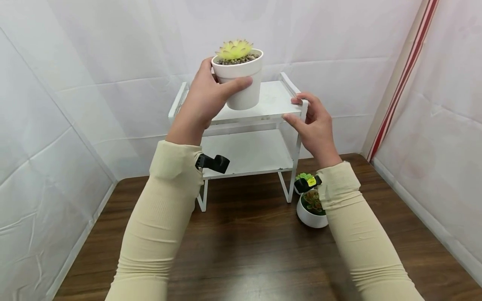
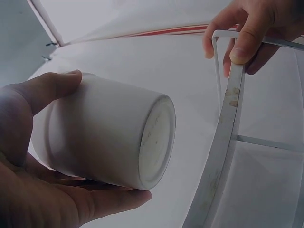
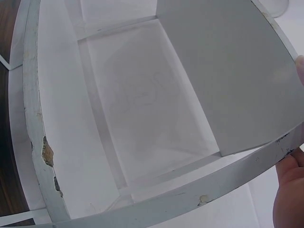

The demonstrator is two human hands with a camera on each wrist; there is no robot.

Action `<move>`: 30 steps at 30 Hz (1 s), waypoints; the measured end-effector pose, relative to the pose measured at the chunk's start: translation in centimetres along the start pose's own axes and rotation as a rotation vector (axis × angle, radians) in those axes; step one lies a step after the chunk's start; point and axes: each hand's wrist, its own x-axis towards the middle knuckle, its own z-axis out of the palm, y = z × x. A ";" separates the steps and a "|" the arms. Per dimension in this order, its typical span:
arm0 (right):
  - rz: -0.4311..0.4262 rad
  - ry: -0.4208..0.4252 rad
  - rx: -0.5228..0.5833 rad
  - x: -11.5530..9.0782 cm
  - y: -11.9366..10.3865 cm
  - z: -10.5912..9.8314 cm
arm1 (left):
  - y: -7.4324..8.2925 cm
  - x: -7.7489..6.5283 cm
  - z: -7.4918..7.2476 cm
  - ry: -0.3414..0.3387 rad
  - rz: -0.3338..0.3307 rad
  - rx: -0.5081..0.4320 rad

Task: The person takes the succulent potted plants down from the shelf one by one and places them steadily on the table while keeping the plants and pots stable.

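Observation:
A white pot [image 1: 244, 90] with a yellow-green succulent [image 1: 235, 50] and small pebbles is gripped by my left hand [image 1: 211, 94]. It appears above the top shelf of a white two-tier rack [image 1: 276, 98], slightly tilted. In the left wrist view the pot's underside [image 2: 156, 142] shows, with thumb and fingers around its side. My right hand [image 1: 314, 123] holds the rack's front right corner, thumb on the shelf's front edge and fingers around the side rail. Only part of that hand [image 3: 290, 183] enters the right wrist view, against the chipped white frame [image 3: 204, 199].
Two more potted succulents stand on the brown wooden table [image 1: 241, 242] right of the rack: a white bowl with a reddish plant [image 1: 313, 202] and a green one [image 1: 303, 177], partly hidden by the right wrist camera. White curtains [image 1: 124, 62] surround the table.

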 end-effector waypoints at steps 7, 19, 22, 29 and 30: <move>0.000 0.000 -0.001 0.0 0.2 0.0 | -0.1 -0.8 -0.4 0.010 0.010 0.007; 0.028 0.010 -0.003 0.0 0.0 0.0 | -0.6 -2.2 -1.5 0.009 0.025 -0.064; 0.027 0.011 -0.005 0.0 0.0 0.0 | -0.8 -2.5 -1.7 0.008 0.038 -0.090; 0.022 0.013 0.005 0.0 0.2 -0.1 | -1.0 -3.4 -1.8 -0.004 0.071 -0.085; 0.019 0.012 0.009 0.0 0.3 -0.1 | -1.1 -3.5 -1.9 -0.004 0.072 -0.083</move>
